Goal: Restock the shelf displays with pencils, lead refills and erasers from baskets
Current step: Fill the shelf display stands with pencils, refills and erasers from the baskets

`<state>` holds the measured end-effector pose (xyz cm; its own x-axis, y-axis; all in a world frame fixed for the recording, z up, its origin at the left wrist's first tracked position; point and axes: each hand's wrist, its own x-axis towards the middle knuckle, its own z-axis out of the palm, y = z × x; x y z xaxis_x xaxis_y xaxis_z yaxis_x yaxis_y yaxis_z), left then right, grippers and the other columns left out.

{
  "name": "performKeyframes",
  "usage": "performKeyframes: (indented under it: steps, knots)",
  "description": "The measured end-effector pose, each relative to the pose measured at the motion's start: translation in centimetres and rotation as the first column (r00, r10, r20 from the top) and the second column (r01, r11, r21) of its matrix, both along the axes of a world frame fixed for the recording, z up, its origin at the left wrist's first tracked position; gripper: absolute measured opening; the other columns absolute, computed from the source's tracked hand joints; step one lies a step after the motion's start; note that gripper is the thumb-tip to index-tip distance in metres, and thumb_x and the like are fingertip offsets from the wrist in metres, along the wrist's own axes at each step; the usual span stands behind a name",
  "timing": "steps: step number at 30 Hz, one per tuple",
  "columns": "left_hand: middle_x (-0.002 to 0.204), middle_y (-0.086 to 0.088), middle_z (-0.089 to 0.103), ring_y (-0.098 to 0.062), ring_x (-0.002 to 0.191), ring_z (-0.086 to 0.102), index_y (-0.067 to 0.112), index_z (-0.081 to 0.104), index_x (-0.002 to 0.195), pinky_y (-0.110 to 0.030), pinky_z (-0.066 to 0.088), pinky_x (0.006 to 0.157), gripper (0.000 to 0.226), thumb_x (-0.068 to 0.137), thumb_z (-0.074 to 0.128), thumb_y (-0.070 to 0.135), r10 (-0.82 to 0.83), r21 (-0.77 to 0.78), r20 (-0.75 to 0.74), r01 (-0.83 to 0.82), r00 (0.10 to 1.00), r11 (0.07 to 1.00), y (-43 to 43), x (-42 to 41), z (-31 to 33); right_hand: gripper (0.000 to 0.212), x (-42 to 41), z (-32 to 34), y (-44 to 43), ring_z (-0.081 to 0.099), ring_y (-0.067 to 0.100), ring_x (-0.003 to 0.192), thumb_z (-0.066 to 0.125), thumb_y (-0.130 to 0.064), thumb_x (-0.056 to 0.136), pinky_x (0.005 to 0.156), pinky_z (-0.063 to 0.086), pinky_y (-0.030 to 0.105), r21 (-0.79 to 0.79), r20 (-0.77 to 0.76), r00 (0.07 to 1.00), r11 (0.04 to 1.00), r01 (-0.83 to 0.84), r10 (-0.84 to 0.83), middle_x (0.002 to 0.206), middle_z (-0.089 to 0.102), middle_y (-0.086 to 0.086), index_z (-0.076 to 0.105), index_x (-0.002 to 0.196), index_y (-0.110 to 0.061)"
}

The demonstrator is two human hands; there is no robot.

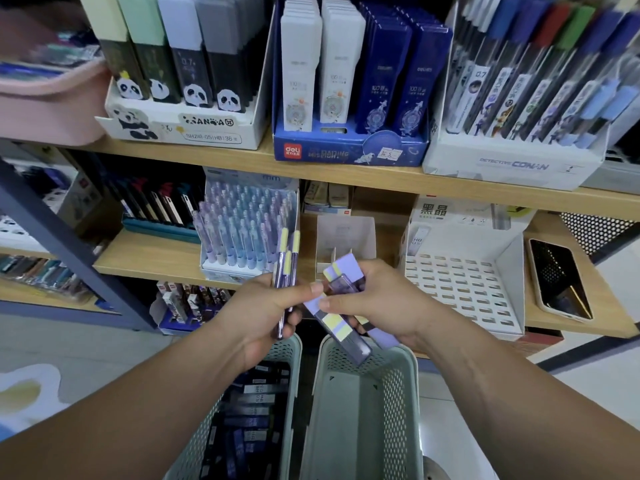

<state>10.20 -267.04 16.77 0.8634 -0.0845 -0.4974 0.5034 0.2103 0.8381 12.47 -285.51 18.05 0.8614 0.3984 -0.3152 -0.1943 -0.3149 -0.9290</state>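
Left hand gripping slim translucent pencils, right hand flat lilac cases

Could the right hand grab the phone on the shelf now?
Probably not yet. The way to the phone looks free, but the right hand is full of purple cases.

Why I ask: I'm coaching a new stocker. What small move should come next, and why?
Probably raise the left hand and slot its purple pencils into the pencil display directly above: they look like its stock, while the right hand grips lead refill cases.
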Motion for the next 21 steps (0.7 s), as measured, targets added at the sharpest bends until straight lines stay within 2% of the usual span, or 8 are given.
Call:
performKeyframes:
  steps: [2,4,6,8,12,14,18,21]
  knots:
    - [0.066,0.002,0.065,-0.010,0.047,0.040,0.011,0.064,0.097,-0.019,0.030,0.039,0.044,0.062,0.084,0.028,0.015,-0.009,0.000,-0.015,1.000,1.000,-0.2,0.0,-0.1,0.023,0.1,-0.2,0.3,0.050,0.022,0.058,0.078,-0.005,0.084,0.050,0.040,0.029,0.026,0.000,1.000,0.999,0.023,-0.023,0.074,0.063,0.009,0.068,0.104,-0.007]
    - [0.067,0.000,0.068,-0.010,0.046,0.040,0.009,0.064,0.105,-0.020,0.030,0.039,0.040,0.076,0.080,0.030,0.056,0.000,-0.020,-0.056,0.998,0.998,-0.3,0.2,-0.2,0.030,0.4,-0.3,0.3,0.050,0.020,0.055,0.075,0.000,0.085,0.048,0.040,0.028,0.044,-0.002,0.998,0.997,0.059,-0.059,0.076,0.065,0.008,0.068,0.112,-0.011]
    - [0.074,-0.005,0.070,-0.010,0.045,0.041,0.009,0.062,0.111,-0.021,0.030,0.039,0.040,0.084,0.076,0.036,0.101,0.017,-0.059,-0.100,0.993,0.995,-0.3,0.4,-0.5,0.028,1.1,-0.4,0.1,0.050,0.019,0.053,0.071,0.003,0.086,0.048,0.041,0.028,0.065,0.019,0.989,0.988,0.142,-0.144,0.077,0.067,0.007,0.069,0.110,-0.012]
    - [0.076,-0.007,0.071,-0.012,0.046,0.042,0.012,0.062,0.107,-0.022,0.032,0.039,0.038,0.086,0.074,0.040,0.122,0.036,-0.098,-0.119,0.988,0.992,-0.2,0.5,-0.7,0.024,2.0,-0.4,-0.2,0.050,0.019,0.053,0.070,0.003,0.087,0.049,0.044,0.029,0.078,0.060,0.963,0.963,0.258,-0.263,0.078,0.068,0.008,0.070,0.106,-0.012]
    - [0.067,-0.006,0.064,-0.014,0.045,0.043,0.012,0.060,0.103,-0.021,0.033,0.040,0.032,0.092,0.068,0.040,0.118,0.035,-0.116,-0.115,0.986,0.993,-0.1,0.3,-1.0,0.023,3.7,-0.5,0.1,0.057,0.013,0.055,0.072,-0.003,0.088,0.053,0.052,0.031,0.079,0.158,0.895,0.909,0.408,-0.416,0.082,0.069,0.005,0.067,0.104,-0.020]
    - [0.064,-0.004,0.059,-0.014,0.046,0.043,0.011,0.059,0.104,-0.021,0.033,0.039,0.027,0.094,0.067,0.034,0.106,0.039,-0.111,-0.102,0.988,0.994,0.1,0.2,-1.2,0.024,4.5,-0.7,0.5,0.061,0.013,0.060,0.072,-0.004,0.088,0.057,0.056,0.032,0.090,0.228,0.868,0.897,0.432,-0.441,0.084,0.070,0.003,0.066,0.097,-0.026]
    - [0.069,-0.005,0.064,-0.015,0.048,0.046,0.009,0.061,0.103,-0.023,0.033,0.039,0.020,0.095,0.067,0.026,0.053,0.078,-0.078,-0.047,0.996,0.996,0.5,0.2,-1.5,0.027,5.9,-1.7,1.1,0.070,0.023,0.069,0.073,-0.018,0.084,0.072,0.061,0.048,0.006,0.438,0.770,0.858,0.514,-0.465,0.085,0.071,-0.004,0.060,0.092,-0.040]
    - [0.074,-0.008,0.070,-0.014,0.048,0.047,0.011,0.063,0.098,-0.022,0.034,0.039,0.015,0.095,0.066,0.025,0.058,0.095,-0.067,-0.051,0.996,0.994,0.5,0.2,-1.3,0.027,6.5,-2.1,1.4,0.069,0.021,0.082,0.073,-0.021,0.087,0.079,0.057,0.036,-0.044,0.550,0.701,0.822,0.568,-0.454,0.089,0.069,-0.009,0.059,0.100,-0.040]
